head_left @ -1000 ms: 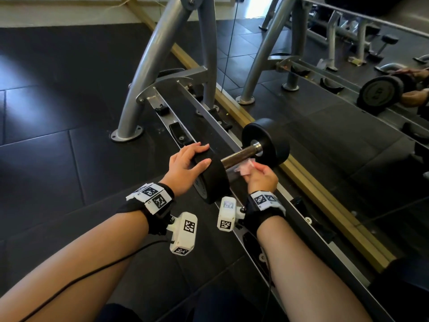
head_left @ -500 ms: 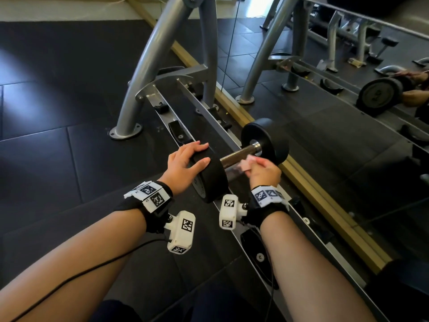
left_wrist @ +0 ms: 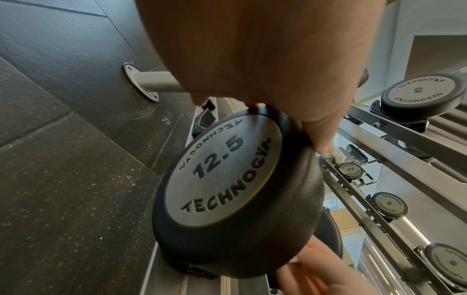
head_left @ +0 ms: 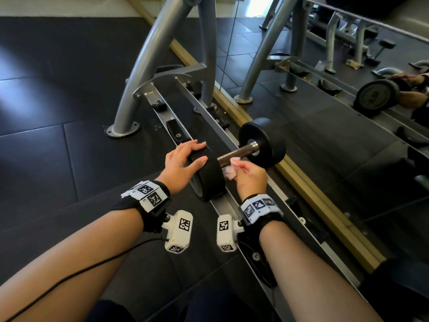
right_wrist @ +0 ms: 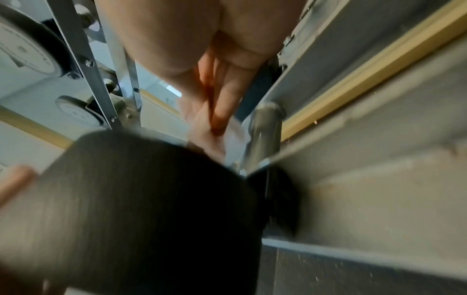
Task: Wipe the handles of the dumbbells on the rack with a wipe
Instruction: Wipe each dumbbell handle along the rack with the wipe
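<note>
The left hand (head_left: pixel 183 160) is resting flat-fingered over the near head of the dumbbell (head_left: pixel 262 142), steadying it on the rack (head_left: pixel 162 108) rails, while the right hand (head_left: pixel 249 176) is pinching the wipe (head_left: pixel 229 171) against the handle (head_left: pixel 234 155) to rub it.

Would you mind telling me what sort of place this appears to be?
Most likely a gym's free-weights area: a 12.5 Technogym dumbbell sits on a metal dumbbell rack, beside a wall mirror and above dark rubber floor tiles.
</note>
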Available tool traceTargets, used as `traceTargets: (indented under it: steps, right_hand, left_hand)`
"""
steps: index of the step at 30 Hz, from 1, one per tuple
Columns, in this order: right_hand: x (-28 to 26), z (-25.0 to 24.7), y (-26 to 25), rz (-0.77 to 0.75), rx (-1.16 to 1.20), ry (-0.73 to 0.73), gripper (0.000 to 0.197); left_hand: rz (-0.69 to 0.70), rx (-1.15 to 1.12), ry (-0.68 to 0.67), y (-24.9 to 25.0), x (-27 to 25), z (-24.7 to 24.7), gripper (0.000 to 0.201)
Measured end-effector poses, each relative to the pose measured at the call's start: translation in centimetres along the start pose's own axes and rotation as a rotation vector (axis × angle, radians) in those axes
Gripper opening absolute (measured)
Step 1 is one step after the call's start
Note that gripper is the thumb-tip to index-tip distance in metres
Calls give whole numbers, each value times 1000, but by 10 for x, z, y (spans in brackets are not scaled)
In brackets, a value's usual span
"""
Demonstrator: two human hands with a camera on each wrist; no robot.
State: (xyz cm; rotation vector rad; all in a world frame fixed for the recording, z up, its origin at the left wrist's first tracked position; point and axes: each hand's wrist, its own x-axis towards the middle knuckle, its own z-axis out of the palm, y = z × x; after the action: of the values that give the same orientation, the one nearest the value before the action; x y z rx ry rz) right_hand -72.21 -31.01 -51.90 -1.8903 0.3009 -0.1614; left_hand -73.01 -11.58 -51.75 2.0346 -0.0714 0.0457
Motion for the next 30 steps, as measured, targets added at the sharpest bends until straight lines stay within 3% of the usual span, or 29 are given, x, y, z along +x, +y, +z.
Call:
traceTargets:
  steps: [6, 10, 16, 19, 23, 28, 30]
  right_hand:
    - [37, -28, -26, -107, -130, 145, 23]
    - [34, -15, -22, -122, -354, -3, 30]
    - [4, 1, -8, -199, -301, -90, 25]
    - [10, -11, -13, -130, -136, -100, 20]
    - [43, -29, -20, -136, -167, 99, 19]
    - [36, -10, -12, -66, -364, 1, 25]
    - [23, -4, -16, 23, -288, 47, 27]
  left_hand:
    - [2, 4, -6, 2, -1, -2, 37]
    - [3, 2, -3, 2, -2, -1, 37]
    - [24, 7, 26, 3, -2, 2, 35]
    - [15, 3, 19, 3, -1, 1, 36]
    - [4, 5, 6, 1, -1, 1, 36]
    - [-25, -18, -7, 3, -3, 1, 38]
    - [-59, 2, -36, 10, -4, -2, 40]
